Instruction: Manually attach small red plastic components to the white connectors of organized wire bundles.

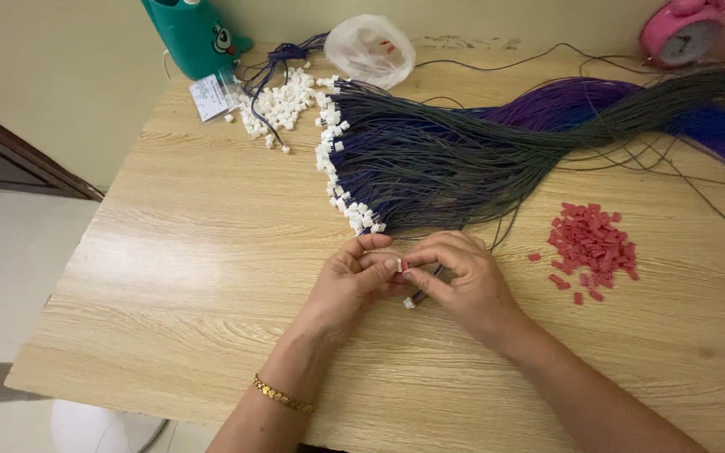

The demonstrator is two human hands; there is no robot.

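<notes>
Both hands pinch one small red connector (404,265) between fingertips, left hand (347,283) and right hand (461,281) meeting above a white plug (409,303). A loosened pinch could drop it among the wire bundle (463,151) just beyond.

There is one view only, taken from the head of the person seated at the wooden table (211,277). It looks down and forward across the tabletop toward the far wall. The table's near edge sits low in the picture, close under the camera; its far edge runs near the top. Left of the table, floor shows.
</notes>
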